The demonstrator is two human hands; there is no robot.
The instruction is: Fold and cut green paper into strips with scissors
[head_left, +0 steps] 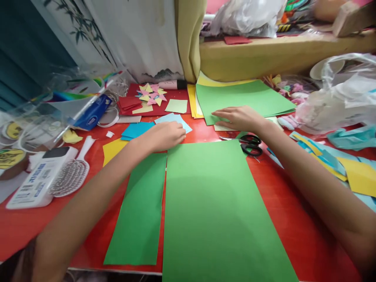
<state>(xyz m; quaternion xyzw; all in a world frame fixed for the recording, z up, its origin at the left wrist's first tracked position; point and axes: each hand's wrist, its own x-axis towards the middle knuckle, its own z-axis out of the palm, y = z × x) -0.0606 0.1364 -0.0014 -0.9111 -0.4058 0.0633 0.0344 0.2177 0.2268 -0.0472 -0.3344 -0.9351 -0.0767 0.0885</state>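
Note:
A large green paper sheet (pixel 217 203) lies lengthwise in front of me, reaching down past the bottom of the view. At its far left corner, my left hand (pixel 172 135) is closed with the fingers curled on the edge; the fingertips are partly hidden. A narrower green paper strip (pixel 141 211) lies along its left side, a thin gap between them. My right hand (pixel 237 118) rests flat, fingers stretched, on the near edge of the green paper stack (pixel 241 96). Black-handled scissors (pixel 251 145) lie by the sheet's far right corner, below my right wrist.
Blue paper squares (pixel 136 130), a yellow piece (pixel 114 149) and folded paper stars (pixel 151 94) lie at the back left. A hairbrush (pixel 72 172) and a white box (pixel 41 180) sit left. Paper offcuts (pixel 360 176) and a plastic bag (pixel 337 94) crowd the right.

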